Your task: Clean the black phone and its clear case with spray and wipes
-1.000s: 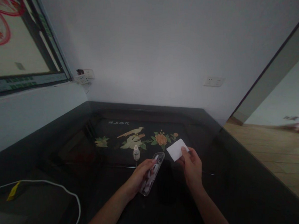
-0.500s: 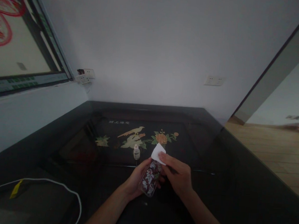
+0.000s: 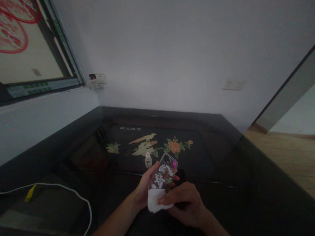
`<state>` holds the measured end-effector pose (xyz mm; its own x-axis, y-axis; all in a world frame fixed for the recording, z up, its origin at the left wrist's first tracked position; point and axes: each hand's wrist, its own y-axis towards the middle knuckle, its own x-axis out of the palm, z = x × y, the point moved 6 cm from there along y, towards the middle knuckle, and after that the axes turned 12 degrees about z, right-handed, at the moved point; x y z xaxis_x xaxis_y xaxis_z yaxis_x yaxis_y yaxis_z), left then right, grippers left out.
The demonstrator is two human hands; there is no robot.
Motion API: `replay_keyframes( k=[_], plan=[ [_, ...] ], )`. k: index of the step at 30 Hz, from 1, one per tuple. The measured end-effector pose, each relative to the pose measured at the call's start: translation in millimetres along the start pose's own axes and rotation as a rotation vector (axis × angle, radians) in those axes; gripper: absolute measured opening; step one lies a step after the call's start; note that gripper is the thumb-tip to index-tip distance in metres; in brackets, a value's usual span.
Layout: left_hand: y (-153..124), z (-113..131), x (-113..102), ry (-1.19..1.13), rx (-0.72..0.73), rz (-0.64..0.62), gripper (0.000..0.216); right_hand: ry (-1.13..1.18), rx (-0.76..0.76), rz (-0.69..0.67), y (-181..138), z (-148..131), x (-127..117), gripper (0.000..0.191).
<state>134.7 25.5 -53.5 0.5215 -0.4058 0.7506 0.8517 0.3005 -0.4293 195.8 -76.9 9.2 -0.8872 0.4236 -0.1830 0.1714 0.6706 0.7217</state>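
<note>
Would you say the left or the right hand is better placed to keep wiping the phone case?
Probably the right hand: it presses the white wipe against the phone case, which the left hand grips.

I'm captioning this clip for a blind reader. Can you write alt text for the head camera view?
A person's left hand holds up a cartoon-printed phone case while the right hand presses a white wipe against its lower end. They work over a dark table with a bird-and-flower inlay, a small white bottle just behind.

bottle (image 3: 148,161) behind phone case (image 3: 165,172), cable (image 3: 62,190) left
</note>
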Motion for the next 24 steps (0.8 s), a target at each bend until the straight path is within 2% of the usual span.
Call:
replay_keyframes(
  k=[3, 6, 8, 10, 13, 18, 24],
  plan=[
    [1.6, 0.9, -0.7, 0.006, 0.027, 0.005, 0.057, -0.051, 0.295, 0.343, 0.3, 27.2, -26.9, 0.007],
    [2.2, 1.9, -0.7, 0.024, 0.044, -0.01, 0.056, -0.064, 0.521, 0.718, -4.0, 51.2, -60.8, 0.021],
    [1.2, 0.7, 0.8, 0.031, 0.017, -0.039, 0.059, -0.125, 0.552, 0.924, -7.3, 57.6, -81.0, 0.031],
    [-0.3, -0.5, 2.3, 0.032, -0.011, -0.058, 0.062, -0.184, 0.533, 1.029, -9.4, 59.1, -92.7, 0.034],
    [-2.3, -0.7, 4.1, 0.03, -0.022, -0.065, 0.062, -0.223, 0.488, 0.975, -8.3, 57.3, -90.2, 0.031],
    [-2.4, 1.2, 3.1, 0.049, 0.02, -0.036, 0.057, -0.35, 0.414, 0.65, -2.7, 49.7, -61.0, 0.022],
    [-0.7, 2.7, 0.6, 0.029, 0.058, 0.024, 0.049, -0.419, 0.197, 0.425, -0.2, 38.3, -44.0, 0.024]
  ],
)
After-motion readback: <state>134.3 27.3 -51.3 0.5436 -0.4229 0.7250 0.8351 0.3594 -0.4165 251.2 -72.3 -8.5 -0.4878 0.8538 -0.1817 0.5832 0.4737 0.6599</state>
